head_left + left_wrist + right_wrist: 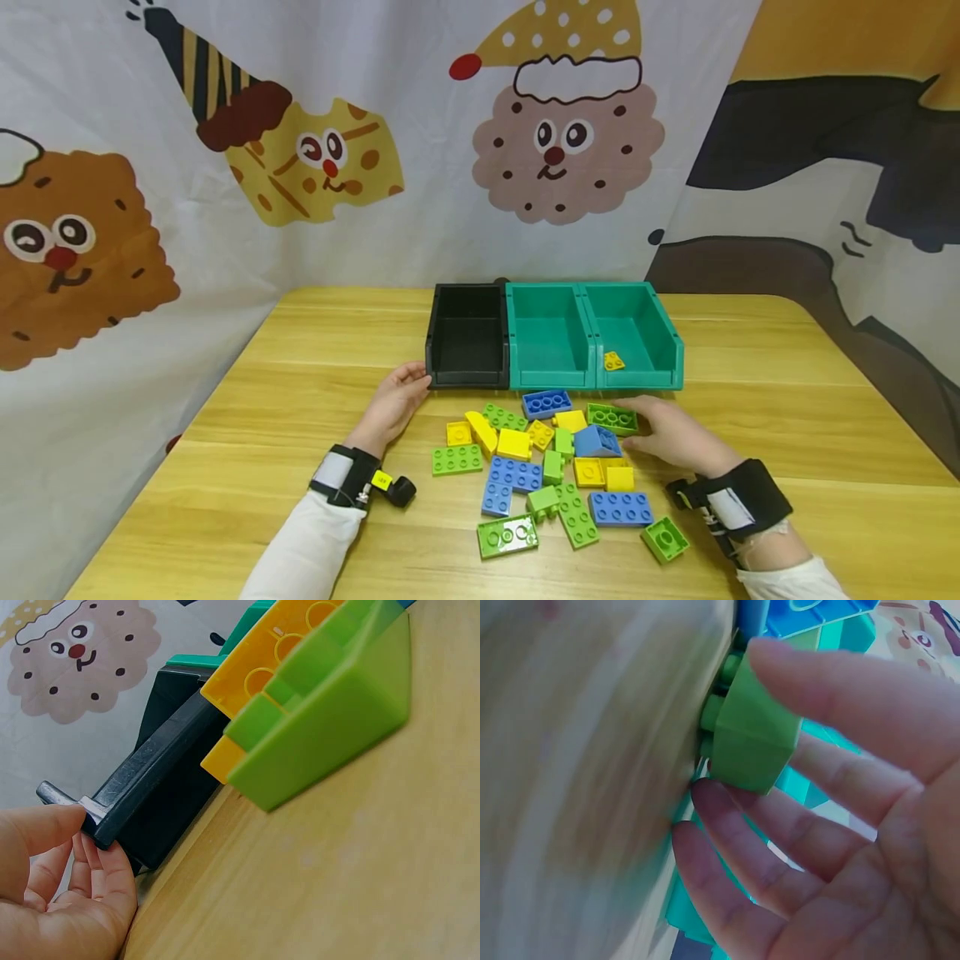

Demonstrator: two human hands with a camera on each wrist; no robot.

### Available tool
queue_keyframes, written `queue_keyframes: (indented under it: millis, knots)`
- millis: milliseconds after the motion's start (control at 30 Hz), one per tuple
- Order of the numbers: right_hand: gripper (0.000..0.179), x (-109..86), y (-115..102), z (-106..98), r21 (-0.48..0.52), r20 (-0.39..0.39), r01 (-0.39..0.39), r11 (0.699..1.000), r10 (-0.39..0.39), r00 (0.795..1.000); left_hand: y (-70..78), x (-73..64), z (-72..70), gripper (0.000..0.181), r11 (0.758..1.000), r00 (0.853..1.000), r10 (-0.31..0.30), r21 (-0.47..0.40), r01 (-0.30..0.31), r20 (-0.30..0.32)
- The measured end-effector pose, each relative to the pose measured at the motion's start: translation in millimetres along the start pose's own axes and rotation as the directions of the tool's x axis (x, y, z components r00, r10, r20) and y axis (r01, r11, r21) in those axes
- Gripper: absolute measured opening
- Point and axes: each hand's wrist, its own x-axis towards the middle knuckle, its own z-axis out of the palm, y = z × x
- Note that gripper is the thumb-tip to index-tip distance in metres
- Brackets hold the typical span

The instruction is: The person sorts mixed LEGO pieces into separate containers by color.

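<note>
My left hand [395, 406] is at the near left corner of a black bin [468, 379]. In the left wrist view, the thumb lies on the bin's rim and the fingers curl beneath it, gripping that corner. My right hand [671, 433] reaches around the right end of a green building brick [612, 418], which lies upside down with its hollow side up. In the right wrist view, the fingers extend behind this brick [754, 727] while the thumb stands off in front of it. A blue sloped brick [596, 442] lies close to the right thumb.
Two teal bins [551, 379] adjoin the black one; the right bin holds a yellow brick [614, 361]. Several green, yellow and blue bricks lie loose on the wooden table [315, 333] between the hands, among them a blue brick [621, 509]. A printed cloth [420, 242] hangs behind.
</note>
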Motion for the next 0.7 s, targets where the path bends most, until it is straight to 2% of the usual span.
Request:
queue_keyframes:
  millis: [300,700]
  knots:
    - [0.043,3.1,4.1,0.7,-0.007,-0.037,-0.024,1.0,0.024,0.999,0.0,1.2,0.1,0.027,1.0,1.0,-0.001,0.007,0.001,0.009]
    - [0.032,5.7,2.5,-0.7,0.045,-0.169,-0.058,0.997,0.065,0.984,-0.2,0.2,-0.4,0.023,1.0,1.0,0.001,-0.018,-0.001,0.007]
